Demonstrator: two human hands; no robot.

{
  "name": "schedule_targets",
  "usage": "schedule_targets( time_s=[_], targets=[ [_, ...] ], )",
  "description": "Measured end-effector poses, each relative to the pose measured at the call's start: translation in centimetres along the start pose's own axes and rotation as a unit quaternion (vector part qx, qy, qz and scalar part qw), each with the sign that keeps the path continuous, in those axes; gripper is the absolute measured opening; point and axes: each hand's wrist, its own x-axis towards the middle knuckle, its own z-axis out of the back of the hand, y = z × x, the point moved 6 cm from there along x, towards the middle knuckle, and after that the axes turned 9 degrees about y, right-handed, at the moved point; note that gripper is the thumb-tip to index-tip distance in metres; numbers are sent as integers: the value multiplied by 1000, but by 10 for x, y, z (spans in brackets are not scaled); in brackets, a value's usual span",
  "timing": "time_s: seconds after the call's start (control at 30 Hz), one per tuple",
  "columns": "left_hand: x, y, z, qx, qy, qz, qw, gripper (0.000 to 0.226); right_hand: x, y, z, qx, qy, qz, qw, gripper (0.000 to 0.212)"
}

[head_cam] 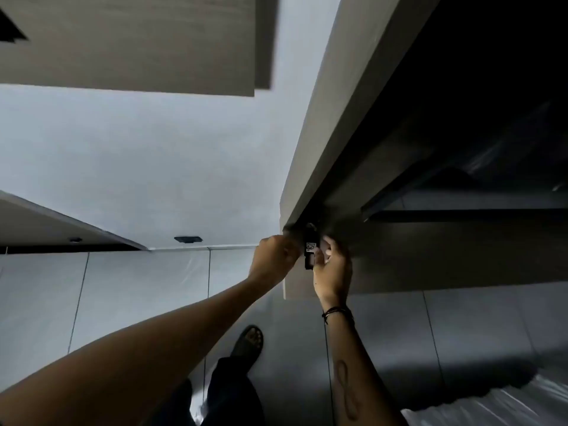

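Gripping the black device (pixel 309 252) from 3 o'clock with the right hand (pixel 333 267), thumb and fingers curled round its lower end. Bracing at 9 o'clock with the left hand (pixel 276 256), curled tight against the corner of the cabinet panel (pixel 322 118); cannot tell whether holding anything. Pressed up under that corner, white label outward. Could well slip through a loosened grip and fall toward 6 o'clock onto the tiled floor (pixel 461 327), beside the sandalled foot (pixel 249 339).

Pale wall (pixel 138 167) catching dim light. Grey wood-grain cabinet (pixel 123 41) hanging upper left. Tall side panel (pixel 322 118) rising right, dark shelf (pixel 461 214) sitting behind in shadow. Grey floor tiles (pixel 461 327) gleaming; plastic sheeting (pixel 498 404) lying bottom right.
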Motion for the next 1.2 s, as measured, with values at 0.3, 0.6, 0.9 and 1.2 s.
schedule_targets(
  time_s=[0.3, 0.6, 0.9, 1.2],
  targets=[
    [33, 1, -25, -28, -8, 65, 997, 24, 32, -12, -9, 8, 24, -42, 999, 33],
    [36, 24, -33, -117, -30, 86, 989, 25, 33, -32, -23, 232, 10, -105, 967, 24],
    [16, 40, -18, -299, 49, 112, 946, 11, 17, -31, -29, 340, 49, -129, 930, 15],
    [-45, 81, 29, -393, 28, 137, 909, 12, -42, 17, -63, 388, 88, -133, 908, 16]
  ],
)
